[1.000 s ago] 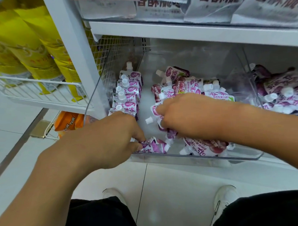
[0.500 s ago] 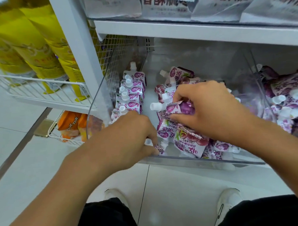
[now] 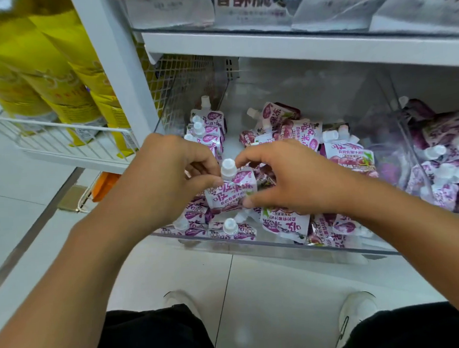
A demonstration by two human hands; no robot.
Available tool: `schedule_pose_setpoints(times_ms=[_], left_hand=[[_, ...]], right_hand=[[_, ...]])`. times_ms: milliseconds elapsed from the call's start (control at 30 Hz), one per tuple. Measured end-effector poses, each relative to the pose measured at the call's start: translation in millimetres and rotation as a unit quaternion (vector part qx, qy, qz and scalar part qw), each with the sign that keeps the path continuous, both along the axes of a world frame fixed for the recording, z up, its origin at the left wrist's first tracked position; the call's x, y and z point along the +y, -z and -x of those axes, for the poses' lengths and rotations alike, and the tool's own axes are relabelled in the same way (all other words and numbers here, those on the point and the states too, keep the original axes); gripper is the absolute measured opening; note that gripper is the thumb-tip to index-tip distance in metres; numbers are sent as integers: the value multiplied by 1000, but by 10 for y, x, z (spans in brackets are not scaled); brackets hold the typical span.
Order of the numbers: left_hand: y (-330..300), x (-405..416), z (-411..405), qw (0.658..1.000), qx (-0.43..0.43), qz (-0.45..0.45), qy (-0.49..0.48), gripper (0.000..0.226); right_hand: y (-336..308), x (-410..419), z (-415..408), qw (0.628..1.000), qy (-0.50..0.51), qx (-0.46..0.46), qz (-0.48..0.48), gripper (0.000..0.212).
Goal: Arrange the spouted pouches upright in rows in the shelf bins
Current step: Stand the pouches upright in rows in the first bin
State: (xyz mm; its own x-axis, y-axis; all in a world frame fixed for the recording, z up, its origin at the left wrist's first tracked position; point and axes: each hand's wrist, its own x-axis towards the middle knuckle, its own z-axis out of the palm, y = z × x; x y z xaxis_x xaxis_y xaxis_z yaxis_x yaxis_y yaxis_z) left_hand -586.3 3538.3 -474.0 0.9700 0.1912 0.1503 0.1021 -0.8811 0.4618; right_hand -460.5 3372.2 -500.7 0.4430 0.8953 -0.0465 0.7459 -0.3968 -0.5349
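While both my hands pinch one pouch (image 3: 230,191) over the bin's (image 3: 265,247) front-left corner, spout up, left hand (image 3: 168,176) nearest the upright row (image 3: 207,131) by the left wall, I judge it goes there.

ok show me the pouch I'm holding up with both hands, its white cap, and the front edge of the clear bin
held pouch (image 3: 230,193), head view, on its printed front panel.
white cap (image 3: 228,167), head view, on the cap's side.
clear bin (image 3: 273,247), head view, on its front wall.
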Motion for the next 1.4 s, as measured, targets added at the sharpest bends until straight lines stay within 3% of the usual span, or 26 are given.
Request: schedule_pose_setpoints(times_ms=[67,133,267,400,533,700,800,867,967,1100,1133,1167,1200,1267,1400], left_hand=[[1,0,8,999,30,-4,16,16],[36,-10,25,997,71,-14,30,15],[75,-11,41,986,146,-61,46,17],[112,25,5,980,175,-71,68,12],[205,-20,-103,972,188,-104,91,12],[189,49,-76,978,172,-68,100,6],[48,87,49,997,56,-7,45,23],[0,42,30,1000,9,-4,-4,37],[131,-56,-113,996,81,-28,28,30],[220,-47,-229,996,89,-24,14,16],[219,-40,-235,995,95,-18,16,16],[215,-39,-238,994,102,-14,21,15],[221,-35,-243,994,110,-8,26,14],[228,-47,-256,991,127,7,36,13],[226,-42,-296,988,147,-5,57,7]], right_hand=[[18,5,1,989,-47,-64,121,61],[59,39,56,967,-80,-152,187,46],[44,58,-9,944,-69,-259,194,16],[3,-10,-21,956,-62,-230,169,13],[-256,-72,-171,967,20,-226,113,39],[-147,-49,-179,988,100,-94,-73,35],[56,110,21,997,46,26,-57,27],[116,190,46,997,28,50,-43,28],[110,209,-38,995,26,97,-23,21],[103,107,-103,964,64,256,-32,16],[83,79,-147,969,68,235,-32,15],[42,59,-217,985,68,155,-26,16],[-2,50,-303,998,59,31,-5,23],[-43,101,-391,981,2,-171,88,47],[51,393,-383,917,-94,-274,274,56]])
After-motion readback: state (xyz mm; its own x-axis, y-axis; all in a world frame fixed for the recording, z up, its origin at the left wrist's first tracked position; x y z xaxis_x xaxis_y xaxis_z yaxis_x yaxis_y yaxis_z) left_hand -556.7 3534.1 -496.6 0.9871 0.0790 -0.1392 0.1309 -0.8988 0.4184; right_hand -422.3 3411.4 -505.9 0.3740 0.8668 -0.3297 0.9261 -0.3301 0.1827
